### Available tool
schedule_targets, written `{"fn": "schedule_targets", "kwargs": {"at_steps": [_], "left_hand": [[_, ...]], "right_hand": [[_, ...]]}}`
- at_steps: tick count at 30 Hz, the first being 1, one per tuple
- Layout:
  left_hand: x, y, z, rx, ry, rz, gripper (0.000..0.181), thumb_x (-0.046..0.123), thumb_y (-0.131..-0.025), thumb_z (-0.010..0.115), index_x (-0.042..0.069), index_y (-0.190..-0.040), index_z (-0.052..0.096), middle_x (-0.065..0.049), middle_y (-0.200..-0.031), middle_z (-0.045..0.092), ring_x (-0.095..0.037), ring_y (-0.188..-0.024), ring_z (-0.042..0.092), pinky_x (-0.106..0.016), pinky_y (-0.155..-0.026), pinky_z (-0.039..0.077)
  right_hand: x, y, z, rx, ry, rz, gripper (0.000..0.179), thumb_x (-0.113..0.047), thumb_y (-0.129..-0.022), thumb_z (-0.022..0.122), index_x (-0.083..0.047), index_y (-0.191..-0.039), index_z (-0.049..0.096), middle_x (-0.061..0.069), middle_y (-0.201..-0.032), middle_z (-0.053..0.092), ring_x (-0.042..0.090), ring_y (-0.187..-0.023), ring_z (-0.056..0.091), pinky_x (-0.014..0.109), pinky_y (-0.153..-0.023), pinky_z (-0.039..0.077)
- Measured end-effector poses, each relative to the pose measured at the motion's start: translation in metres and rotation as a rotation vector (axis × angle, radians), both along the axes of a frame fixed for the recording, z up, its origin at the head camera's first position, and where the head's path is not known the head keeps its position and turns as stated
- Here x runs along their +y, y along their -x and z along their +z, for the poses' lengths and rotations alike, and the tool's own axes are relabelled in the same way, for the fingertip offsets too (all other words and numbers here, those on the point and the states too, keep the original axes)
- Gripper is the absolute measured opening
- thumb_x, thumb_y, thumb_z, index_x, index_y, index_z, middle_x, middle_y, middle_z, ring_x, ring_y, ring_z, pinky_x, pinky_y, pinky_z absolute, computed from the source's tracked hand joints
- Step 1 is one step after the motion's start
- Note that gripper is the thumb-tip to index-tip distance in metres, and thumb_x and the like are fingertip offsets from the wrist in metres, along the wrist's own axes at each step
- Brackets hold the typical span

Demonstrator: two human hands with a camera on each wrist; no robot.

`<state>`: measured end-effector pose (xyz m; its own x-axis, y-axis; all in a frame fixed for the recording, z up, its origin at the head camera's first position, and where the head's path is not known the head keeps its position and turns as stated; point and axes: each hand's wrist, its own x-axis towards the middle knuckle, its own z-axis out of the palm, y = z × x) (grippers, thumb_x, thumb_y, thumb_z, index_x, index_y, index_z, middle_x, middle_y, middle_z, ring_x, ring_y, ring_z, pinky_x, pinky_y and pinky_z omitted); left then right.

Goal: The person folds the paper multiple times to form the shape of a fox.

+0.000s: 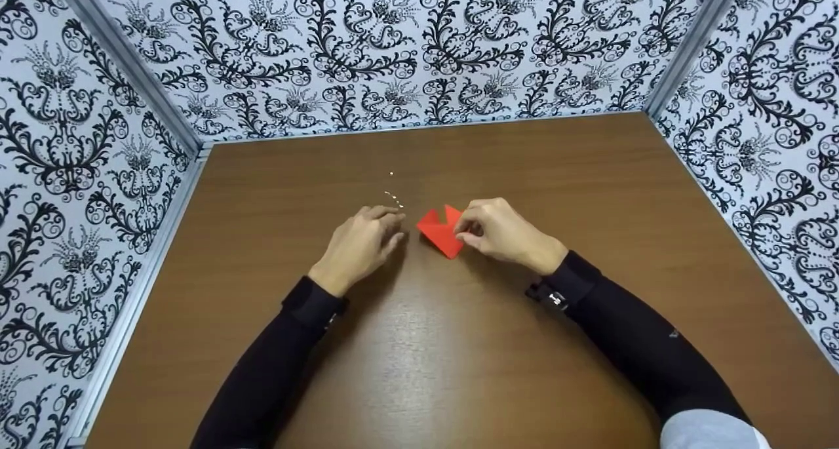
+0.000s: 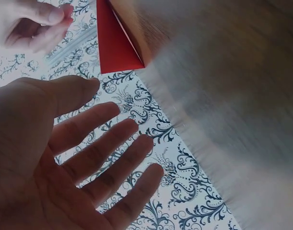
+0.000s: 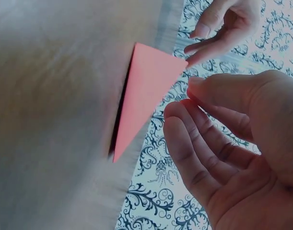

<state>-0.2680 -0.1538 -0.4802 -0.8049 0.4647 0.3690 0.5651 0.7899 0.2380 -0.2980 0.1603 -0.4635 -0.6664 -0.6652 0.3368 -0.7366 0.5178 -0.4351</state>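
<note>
A folded piece of red paper lies near the middle of the table, with a notch between two points at its far side. In both wrist views the paper shows as a red triangle with a dark gap under one edge. My right hand is at the paper's right side, thumb and fingertips bent toward each other; the right wrist view shows the fingers beside the paper with nothing between them. To the left of the paper, my left hand hovers apart from it, fingers spread and slightly bent.
The brown wooden table is enclosed by patterned black-and-white panels at the back and both sides. Small white specks show on the table just beyond the left fingertips. Dark sleeves cover both forearms.
</note>
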Motion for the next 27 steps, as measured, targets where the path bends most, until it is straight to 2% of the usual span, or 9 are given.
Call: {"fn": "schedule_targets", "kwargs": {"at_steps": [4,8,11,14,20,27], "left_hand": [[0.008,-0.002,0.002,0.037,0.004,-0.043,0.034,0.02,-0.111,0.081,0.008,-0.142,0.083,-0.011,-0.138,0.082,-0.035,-0.124,0.078,-0.049,-0.103,0.069],[0.02,-0.006,0.004,0.077,0.008,-0.131,0.03,0.017,-0.109,0.084,0.008,-0.138,0.085,-0.011,-0.132,0.081,-0.033,-0.119,0.076,-0.045,-0.099,0.069],[0.031,-0.01,0.003,0.094,0.029,-0.203,0.027,0.017,-0.108,0.085,0.008,-0.134,0.086,-0.011,-0.133,0.081,-0.033,-0.12,0.076,-0.046,-0.101,0.069],[0.039,-0.012,-0.001,0.087,0.073,-0.245,0.027,0.02,-0.108,0.086,0.009,-0.133,0.086,-0.011,-0.136,0.081,-0.033,-0.125,0.076,-0.048,-0.103,0.068],[0.042,-0.016,-0.01,0.047,0.163,-0.241,0.03,0.025,-0.11,0.085,0.015,-0.138,0.085,-0.009,-0.14,0.079,-0.032,-0.129,0.074,-0.051,-0.101,0.068],[0.042,-0.017,-0.013,-0.017,0.196,-0.232,0.029,0.027,-0.111,0.084,0.016,-0.137,0.086,-0.008,-0.141,0.079,-0.033,-0.125,0.075,-0.051,-0.102,0.068]], "right_hand": [[0.001,0.004,0.004,-0.007,0.018,-0.04,0.004,-0.004,-0.102,0.087,-0.003,-0.104,0.09,0.013,-0.097,0.084,0.032,-0.084,0.081,0.044,-0.076,0.069],[0.002,0.008,0.006,-0.015,0.033,-0.067,0.004,-0.004,-0.101,0.088,-0.002,-0.104,0.09,0.013,-0.096,0.085,0.03,-0.084,0.081,0.045,-0.077,0.069],[0.002,0.01,0.007,-0.027,0.038,-0.085,0.004,-0.004,-0.102,0.088,-0.004,-0.104,0.09,0.012,-0.096,0.085,0.027,-0.084,0.081,0.043,-0.078,0.069],[0.001,0.011,0.006,-0.038,0.04,-0.099,0.003,-0.005,-0.102,0.087,-0.005,-0.104,0.09,0.012,-0.097,0.085,0.027,-0.085,0.081,0.041,-0.078,0.068],[-0.002,0.012,0.003,-0.06,0.043,-0.126,0.005,-0.008,-0.103,0.087,-0.005,-0.102,0.09,0.013,-0.096,0.085,0.027,-0.087,0.08,0.038,-0.08,0.064],[-0.007,0.012,0.002,-0.058,0.044,-0.14,0.005,-0.007,-0.102,0.087,-0.004,-0.102,0.09,0.013,-0.096,0.084,0.027,-0.088,0.08,0.04,-0.082,0.064]]}}
